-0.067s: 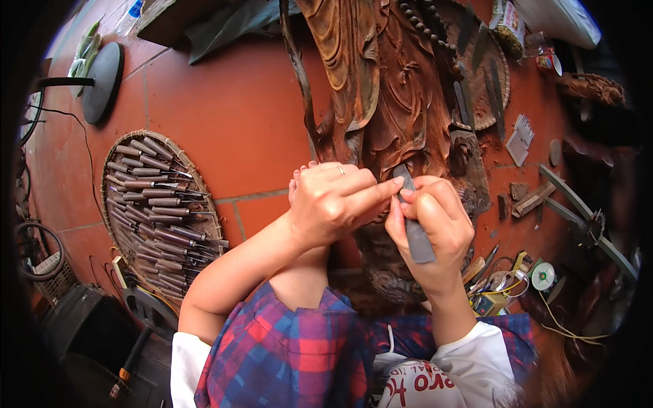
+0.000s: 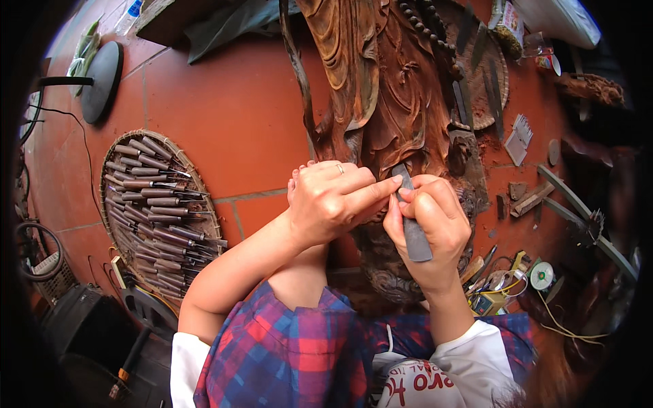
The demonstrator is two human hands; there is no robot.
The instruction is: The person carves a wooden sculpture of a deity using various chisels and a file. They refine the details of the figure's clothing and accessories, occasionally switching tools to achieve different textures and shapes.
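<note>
A narrow, flat grey strip [image 2: 416,239], sandpaper by its look, lies in my right hand [image 2: 439,221], gripped between thumb and curled fingers. Its far end points at the lower folds of a carved wooden statue [image 2: 401,102] in a draped robe. My left hand [image 2: 332,197], a ring on one finger, is closed, with the index finger stretched across to press on the strip near that far end. The left thumb and the undersides of the curled fingers are hidden. Both hands cover part of the statue's base [image 2: 388,268].
Left of me, a round woven tray [image 2: 109,160] holds several wooden-handled carving tools [image 2: 153,211]. Another woven tray [image 2: 502,71] with dark strips lies at the far right. Metal bars [image 2: 568,190], wood scraps [image 2: 532,200] and cords [image 2: 568,332] sit on the right.
</note>
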